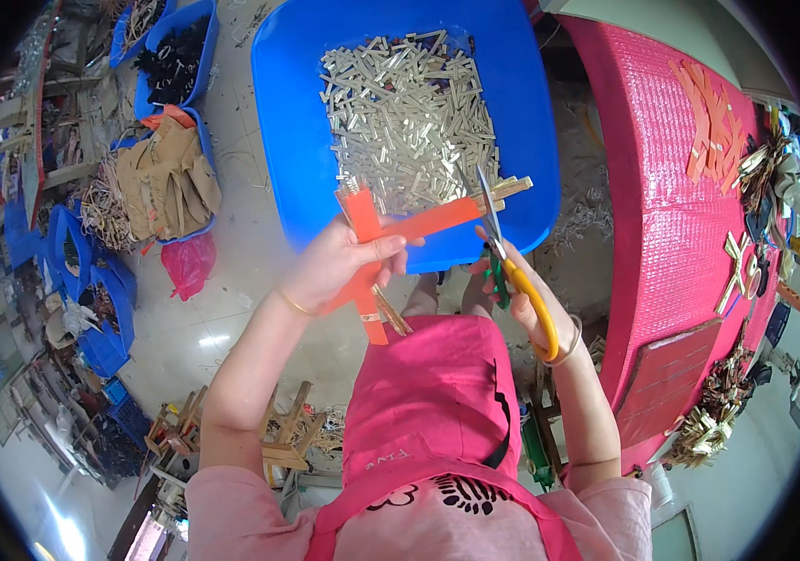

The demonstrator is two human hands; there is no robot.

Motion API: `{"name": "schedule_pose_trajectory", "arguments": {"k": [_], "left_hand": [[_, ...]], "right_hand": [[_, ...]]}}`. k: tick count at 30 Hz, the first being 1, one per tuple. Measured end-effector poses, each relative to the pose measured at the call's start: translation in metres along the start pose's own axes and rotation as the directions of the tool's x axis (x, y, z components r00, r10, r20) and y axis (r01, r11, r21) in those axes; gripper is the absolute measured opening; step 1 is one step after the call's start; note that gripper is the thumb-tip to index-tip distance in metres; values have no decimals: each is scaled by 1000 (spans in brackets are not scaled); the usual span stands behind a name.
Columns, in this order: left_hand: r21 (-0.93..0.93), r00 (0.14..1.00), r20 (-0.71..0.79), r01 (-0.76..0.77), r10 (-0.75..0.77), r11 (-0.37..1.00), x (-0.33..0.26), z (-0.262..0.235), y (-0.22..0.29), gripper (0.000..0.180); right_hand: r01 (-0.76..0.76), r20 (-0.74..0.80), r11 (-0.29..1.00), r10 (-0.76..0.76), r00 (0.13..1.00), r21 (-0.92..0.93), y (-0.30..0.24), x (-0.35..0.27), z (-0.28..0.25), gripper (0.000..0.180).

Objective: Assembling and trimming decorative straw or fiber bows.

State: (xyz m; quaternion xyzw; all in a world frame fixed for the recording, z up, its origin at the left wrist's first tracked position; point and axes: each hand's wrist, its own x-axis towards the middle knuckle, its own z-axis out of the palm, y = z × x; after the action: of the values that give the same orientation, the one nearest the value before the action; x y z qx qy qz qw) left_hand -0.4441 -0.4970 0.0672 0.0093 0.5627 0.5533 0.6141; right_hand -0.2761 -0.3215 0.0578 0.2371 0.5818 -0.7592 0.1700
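Note:
My left hand (349,251) is closed around a bundle of bright orange strips (433,221) that cross each other, with gold strips showing at their ends. Its thumb presses on the crossing. In my right hand (523,301) is a pair of scissors (523,283) with a yellow handle; a green part (497,279) shows by the fingers, its link to the scissors unclear. The blades point away from me, parted, by the gold-tipped end of the right-hand strip. Below them stands a big blue tub (280,122) holding many short pale-gold cut pieces (409,112).
A pink-covered table (638,178) runs along the right, bearing orange strips (716,126), a reddish board (669,381) and gold bundles (710,421). Blue bins (204,56) with black and brown material stand at left, near a pink bag (189,266). Small wooden stools (292,435) are lower left.

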Motion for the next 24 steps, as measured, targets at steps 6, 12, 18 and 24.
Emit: {"name": "schedule_pose_trajectory", "arguments": {"k": [6, 12, 18, 24], "left_hand": [[-2, 1000, 6, -6, 6, 1000, -2, 1, 0, 23], [3, 1000, 4, 12, -12, 1000, -1, 3, -1, 25], [9, 998, 48, 40, -41, 999, -5, 4, -1, 20], [36, 997, 59, 51, -53, 998, -4, 2, 1, 20]], "right_hand": [[76, 52, 991, -71, 996, -111, 3, 0, -6, 91], [-9, -23, 1000, 8, 1000, -21, -4, -5, 4, 105], [-6, -22, 1000, 6, 1000, -1, 4, -7, 5, 105], [27, -84, 998, -21, 996, 64, 14, -10, 10, 90]]}}
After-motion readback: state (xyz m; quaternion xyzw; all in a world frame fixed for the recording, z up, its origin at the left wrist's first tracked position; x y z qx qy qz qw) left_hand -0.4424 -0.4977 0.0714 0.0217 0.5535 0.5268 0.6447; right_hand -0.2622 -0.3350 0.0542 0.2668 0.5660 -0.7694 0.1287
